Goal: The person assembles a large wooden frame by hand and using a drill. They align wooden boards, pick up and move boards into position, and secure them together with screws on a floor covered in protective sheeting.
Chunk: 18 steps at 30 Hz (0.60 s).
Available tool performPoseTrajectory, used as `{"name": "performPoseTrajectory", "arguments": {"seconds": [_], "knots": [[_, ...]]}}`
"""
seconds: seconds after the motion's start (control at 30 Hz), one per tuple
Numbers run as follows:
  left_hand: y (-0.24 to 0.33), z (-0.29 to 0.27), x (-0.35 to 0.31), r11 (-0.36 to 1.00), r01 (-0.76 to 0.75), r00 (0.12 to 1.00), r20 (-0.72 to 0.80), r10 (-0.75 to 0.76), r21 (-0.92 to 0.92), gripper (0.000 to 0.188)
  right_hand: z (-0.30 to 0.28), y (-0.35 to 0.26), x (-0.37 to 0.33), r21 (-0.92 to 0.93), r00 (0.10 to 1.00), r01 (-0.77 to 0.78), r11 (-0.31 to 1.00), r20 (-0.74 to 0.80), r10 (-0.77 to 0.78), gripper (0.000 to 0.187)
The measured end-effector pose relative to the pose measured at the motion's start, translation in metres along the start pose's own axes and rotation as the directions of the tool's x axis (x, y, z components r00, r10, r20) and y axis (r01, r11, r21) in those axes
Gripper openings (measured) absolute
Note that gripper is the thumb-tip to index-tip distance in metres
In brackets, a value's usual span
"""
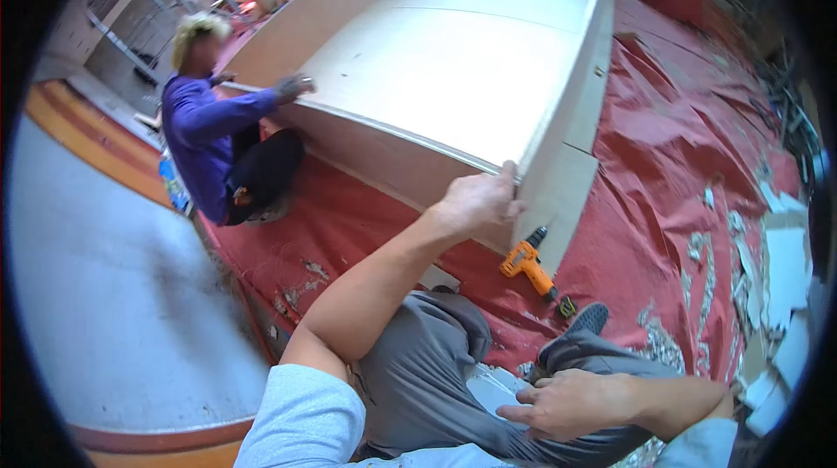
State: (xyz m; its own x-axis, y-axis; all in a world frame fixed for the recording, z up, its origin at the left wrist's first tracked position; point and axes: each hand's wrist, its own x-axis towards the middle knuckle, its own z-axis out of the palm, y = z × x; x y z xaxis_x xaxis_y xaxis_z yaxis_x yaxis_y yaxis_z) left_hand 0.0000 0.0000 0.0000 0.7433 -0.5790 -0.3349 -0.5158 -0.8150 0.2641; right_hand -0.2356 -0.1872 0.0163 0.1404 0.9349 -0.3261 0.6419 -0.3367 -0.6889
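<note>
My left hand (478,204) grips the near corner of a large, shallow plywood box, where the front panel (392,150) meets the right side panel (567,75). Its thumb lies at the top edge and the fingers curl round the corner. Over my lap, my right hand (571,403) is held loosely with its fingers apart and nothing in them. An orange cordless drill (527,269) rests beside the box corner, partly on a wooden strip. Close to the drill's base is a small dark and yellow-green tape measure (568,307).
A co-worker (209,119) in a purple top crouches at the box's left end, one hand over its edge. Wrinkled red sheeting (671,171) covers the floor. Broken white board pieces (785,267) lie at the right. A big pale curved panel (113,293) stands at the left.
</note>
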Motion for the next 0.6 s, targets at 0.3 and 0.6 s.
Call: {"name": "performPoseTrajectory", "arguments": {"seconds": [0.3,0.6], "knots": [[0.013,0.001,0.008,0.999,-0.008,0.997,-0.082,0.003,-0.052,0.053,0.010,0.004,-0.007,-0.066,0.993,0.050,0.997,0.114,-0.042,0.052],[0.009,0.002,0.004,0.998,0.015,0.998,-0.067,-0.019,-0.060,0.056,0.012,0.003,-0.010,-0.023,0.999,0.047,0.999,-0.010,-0.047,0.038]]}}
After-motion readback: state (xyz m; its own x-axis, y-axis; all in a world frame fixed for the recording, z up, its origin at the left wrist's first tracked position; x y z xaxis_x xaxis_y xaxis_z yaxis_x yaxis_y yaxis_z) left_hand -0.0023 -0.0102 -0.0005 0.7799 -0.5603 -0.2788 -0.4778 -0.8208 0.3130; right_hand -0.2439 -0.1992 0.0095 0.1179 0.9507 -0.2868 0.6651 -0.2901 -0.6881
